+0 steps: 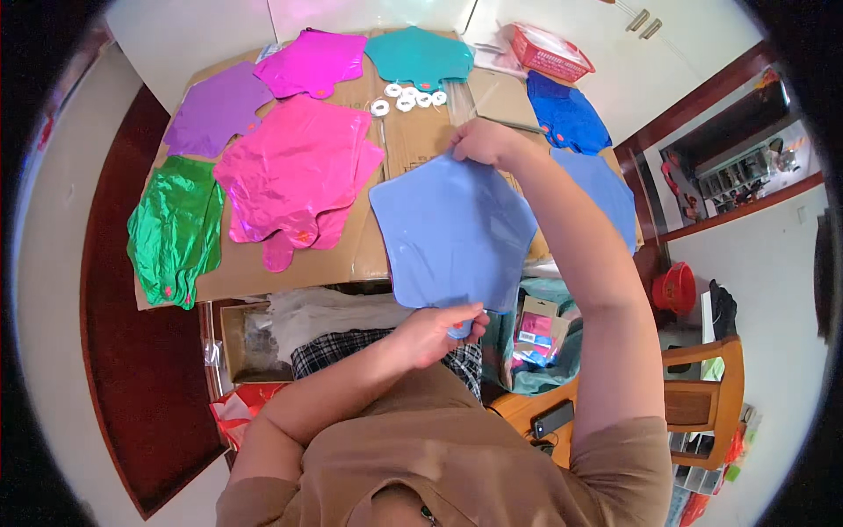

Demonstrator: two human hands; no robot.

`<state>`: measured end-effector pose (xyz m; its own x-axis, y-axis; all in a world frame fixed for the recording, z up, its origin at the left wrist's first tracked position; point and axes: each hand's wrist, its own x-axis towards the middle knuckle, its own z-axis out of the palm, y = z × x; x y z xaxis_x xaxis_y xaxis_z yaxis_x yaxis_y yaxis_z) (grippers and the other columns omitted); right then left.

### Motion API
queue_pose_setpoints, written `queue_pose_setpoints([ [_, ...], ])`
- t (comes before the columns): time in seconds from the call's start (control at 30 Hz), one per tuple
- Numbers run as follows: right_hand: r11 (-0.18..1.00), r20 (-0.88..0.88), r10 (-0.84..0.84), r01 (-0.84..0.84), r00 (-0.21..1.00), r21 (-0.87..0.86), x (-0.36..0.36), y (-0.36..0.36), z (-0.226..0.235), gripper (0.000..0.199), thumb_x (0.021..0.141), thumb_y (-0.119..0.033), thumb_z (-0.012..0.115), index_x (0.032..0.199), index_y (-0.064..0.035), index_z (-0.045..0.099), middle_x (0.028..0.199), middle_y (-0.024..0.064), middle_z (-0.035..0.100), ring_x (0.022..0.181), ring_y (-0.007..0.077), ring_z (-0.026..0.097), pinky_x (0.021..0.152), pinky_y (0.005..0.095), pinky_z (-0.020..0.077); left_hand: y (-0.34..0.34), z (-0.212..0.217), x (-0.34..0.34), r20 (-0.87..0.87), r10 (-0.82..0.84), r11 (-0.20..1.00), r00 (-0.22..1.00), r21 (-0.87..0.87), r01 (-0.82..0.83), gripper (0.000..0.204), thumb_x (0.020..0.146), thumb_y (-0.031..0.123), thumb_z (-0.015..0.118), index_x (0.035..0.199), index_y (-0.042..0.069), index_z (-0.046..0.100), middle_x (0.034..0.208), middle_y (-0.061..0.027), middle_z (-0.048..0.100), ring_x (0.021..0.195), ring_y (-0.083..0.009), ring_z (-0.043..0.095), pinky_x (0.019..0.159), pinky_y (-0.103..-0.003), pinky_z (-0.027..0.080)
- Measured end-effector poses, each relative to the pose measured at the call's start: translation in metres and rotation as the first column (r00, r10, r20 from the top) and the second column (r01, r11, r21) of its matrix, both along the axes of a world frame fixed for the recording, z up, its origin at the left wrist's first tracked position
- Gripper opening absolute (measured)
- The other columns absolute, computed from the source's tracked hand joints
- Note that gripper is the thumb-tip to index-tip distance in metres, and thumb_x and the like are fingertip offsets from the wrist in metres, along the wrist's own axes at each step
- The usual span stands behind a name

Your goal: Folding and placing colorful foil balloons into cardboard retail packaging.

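A flat, uninflated light blue foil balloon [452,233] is stretched between my two hands over the near edge of the cardboard. My left hand [439,334] pinches its narrow tail, which has a small red mark, at the bottom. Up at its top corner, my right hand [483,143] grips the edge with closed fingers. More light blue balloons [606,189] lie to the right, partly behind my right forearm. On the left a pile of pink balloons [294,167] rests next to green ones [180,224].
Purple [215,110], magenta [312,63], teal [420,54] and dark blue balloons [566,114] ring the cardboard [351,259]. Several white ribbon rolls [406,103] sit mid-table. A red basket [549,54] stands at the back. Below the edge are a carton [250,342] and a teal bag [536,382].
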<state>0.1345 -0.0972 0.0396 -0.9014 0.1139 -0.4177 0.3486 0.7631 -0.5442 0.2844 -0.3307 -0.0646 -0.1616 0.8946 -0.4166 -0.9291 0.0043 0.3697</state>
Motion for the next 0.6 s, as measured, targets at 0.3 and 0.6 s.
queue_pose_setpoints([
  [0.3,0.994,-0.109,-0.047,0.058,0.993,0.092,-0.008,-0.001,-0.024,0.026,0.072,-0.003,0.059,0.095,-0.0013,0.069,0.086,0.0096,0.067,0.078,0.0180,0.061,0.072,0.0301,0.0490,-0.002,0.001,-0.004,0.108,0.001,1.000,0.994,0.024,-0.003,0.022,0.089,0.023,0.062,0.101,0.005,0.060,0.094,-0.0075,0.063,0.085,-0.0173,0.059,0.079,-0.032,0.049],
  [0.6,0.997,-0.181,-0.076,0.078,0.981,0.005,-0.004,-0.005,-0.026,0.028,0.072,-0.001,0.053,0.095,-0.0012,0.068,0.089,0.0121,0.067,0.081,0.0191,0.062,0.073,0.0309,0.0488,0.004,0.018,-0.007,0.070,0.052,0.996,0.996,-0.074,-0.047,0.014,0.090,0.020,0.061,0.093,0.007,0.059,0.087,-0.0060,0.063,0.077,-0.0147,0.058,0.070,-0.029,0.050],
])
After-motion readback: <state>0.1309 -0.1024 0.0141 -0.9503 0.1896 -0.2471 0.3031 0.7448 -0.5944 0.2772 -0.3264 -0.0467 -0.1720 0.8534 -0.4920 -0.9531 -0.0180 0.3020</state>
